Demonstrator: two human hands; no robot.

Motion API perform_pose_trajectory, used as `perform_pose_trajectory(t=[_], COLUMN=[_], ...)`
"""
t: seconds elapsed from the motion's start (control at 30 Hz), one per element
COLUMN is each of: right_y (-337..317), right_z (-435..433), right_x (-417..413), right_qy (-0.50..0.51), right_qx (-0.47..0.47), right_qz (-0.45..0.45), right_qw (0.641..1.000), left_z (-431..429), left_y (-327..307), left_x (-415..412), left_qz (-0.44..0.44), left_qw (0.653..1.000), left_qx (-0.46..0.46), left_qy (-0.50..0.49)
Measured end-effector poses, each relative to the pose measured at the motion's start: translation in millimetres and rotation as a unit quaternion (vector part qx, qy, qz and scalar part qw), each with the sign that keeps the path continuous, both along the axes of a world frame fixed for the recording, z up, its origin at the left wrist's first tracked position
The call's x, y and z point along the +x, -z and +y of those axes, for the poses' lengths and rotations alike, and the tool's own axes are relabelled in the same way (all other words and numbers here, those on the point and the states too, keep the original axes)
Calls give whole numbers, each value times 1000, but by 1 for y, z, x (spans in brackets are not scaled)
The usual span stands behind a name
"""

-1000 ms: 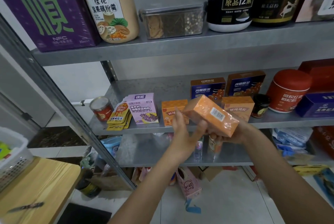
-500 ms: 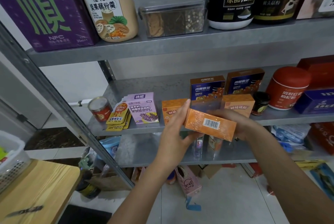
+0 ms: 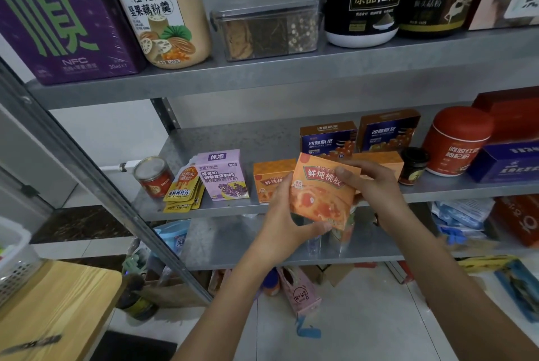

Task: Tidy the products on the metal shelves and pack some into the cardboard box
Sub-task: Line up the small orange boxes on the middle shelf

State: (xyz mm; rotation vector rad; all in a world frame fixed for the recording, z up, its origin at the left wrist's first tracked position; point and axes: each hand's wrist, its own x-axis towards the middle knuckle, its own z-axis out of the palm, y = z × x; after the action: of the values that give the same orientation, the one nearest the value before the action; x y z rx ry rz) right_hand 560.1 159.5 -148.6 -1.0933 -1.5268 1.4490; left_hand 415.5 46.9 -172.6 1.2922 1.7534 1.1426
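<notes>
Between left hand (image 3: 280,223) and right hand (image 3: 379,188), both gripping it just short of the middle shelf (image 3: 233,139), orange box (image 3: 320,197) has flipped from barcode side to front face, so it's probably ready to reshelve.

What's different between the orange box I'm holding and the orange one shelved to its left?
The held box is tilted, gripped by the left hand and right hand; the shelf box stands upright. The held box's front mostly shows; the shelf box is partly behind the left hand. Both are orange.
</notes>
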Motion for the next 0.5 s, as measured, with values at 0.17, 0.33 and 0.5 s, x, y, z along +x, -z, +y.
perform_pose_trajectory(t=[0.17, 0.33, 0.5], right_y=[6, 3, 15], right_z=[-7, -7, 3], right_x=[6, 30, 58], right_qy=[2, -69, -198], right_qx=[13, -30, -82], right_qz=[-19, 12, 64], right_qw=[1000, 997, 975], left_z=[15, 23, 19], left_y=[0, 4, 13], left_x=[28, 29, 31], left_qz=[77, -18, -212], left_qw=[995, 997, 976], left_qx=[-38, -51, -3], left_qy=[-60, -55, 40])
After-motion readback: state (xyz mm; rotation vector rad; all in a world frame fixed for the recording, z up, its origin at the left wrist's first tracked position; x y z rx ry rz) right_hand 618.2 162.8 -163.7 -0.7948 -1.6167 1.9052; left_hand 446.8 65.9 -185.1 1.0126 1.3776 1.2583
